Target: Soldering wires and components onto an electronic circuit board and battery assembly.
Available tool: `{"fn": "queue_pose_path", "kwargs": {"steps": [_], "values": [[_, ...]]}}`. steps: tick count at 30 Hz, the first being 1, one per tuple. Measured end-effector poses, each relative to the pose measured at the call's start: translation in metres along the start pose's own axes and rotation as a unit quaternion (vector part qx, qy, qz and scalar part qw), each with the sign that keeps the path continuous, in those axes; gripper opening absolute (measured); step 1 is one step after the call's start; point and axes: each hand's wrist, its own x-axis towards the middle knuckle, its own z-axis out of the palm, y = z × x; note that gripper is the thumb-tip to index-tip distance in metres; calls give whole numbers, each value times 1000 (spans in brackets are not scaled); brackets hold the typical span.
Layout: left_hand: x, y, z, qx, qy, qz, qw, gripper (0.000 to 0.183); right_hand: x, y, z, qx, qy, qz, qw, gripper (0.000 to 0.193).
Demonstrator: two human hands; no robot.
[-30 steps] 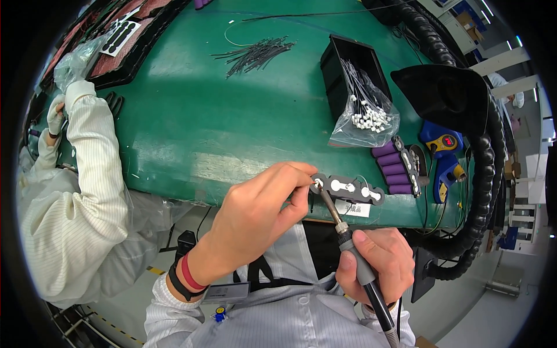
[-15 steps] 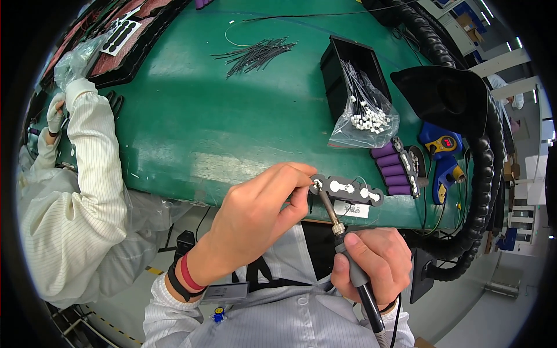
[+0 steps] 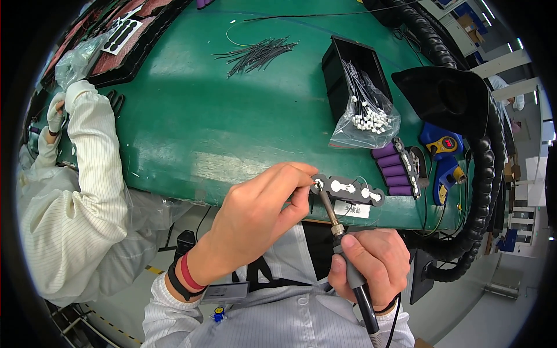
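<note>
My right hand (image 3: 371,264) is wrapped around the grey and black handle of a soldering iron (image 3: 356,277). The iron's metal tip reaches the left end of a dark battery pack (image 3: 354,190) with white-coated metal strips, at the table's front edge. My left hand (image 3: 255,214) is closed in a pinch at that same end, its fingertips right by the iron's tip. What they pinch is too small to make out. Under the pack's front side lies a white paper label (image 3: 355,210), and a thin loose wire curves around the pack's right part.
Right of the pack are a purple-celled battery pack (image 3: 395,169) and a blue soldering station (image 3: 444,142). Behind stands a black bin (image 3: 337,87) with bagged white-connector wires (image 3: 371,119). A black fume hood (image 3: 444,98) overhangs the right. Black wires (image 3: 261,53) lie farther back; a co-worker's sleeve (image 3: 93,156) is left.
My right hand and the iron's handle have shifted very slightly to the left. The iron's tip stays at the pack's left end, and my left hand keeps its pinch there.
</note>
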Motion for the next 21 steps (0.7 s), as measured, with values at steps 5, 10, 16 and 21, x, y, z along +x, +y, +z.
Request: {"fn": "queue_pose_path", "kwargs": {"steps": [5,10,16,21], "values": [[0,0,-1,2,-1,3,1000,12,-1,0,1,19,14,20,1000,36],[0,0,-1,6,-1,4,1000,12,1,-2,0,21,-5,24,999,26],[2,1,-1,24,-6,11,1000,13,1,-3,-1,19,-6,33,999,25],[2,2,-1,47,-5,24,999,15,1,-2,-2,20,-8,32,999,25]]}}
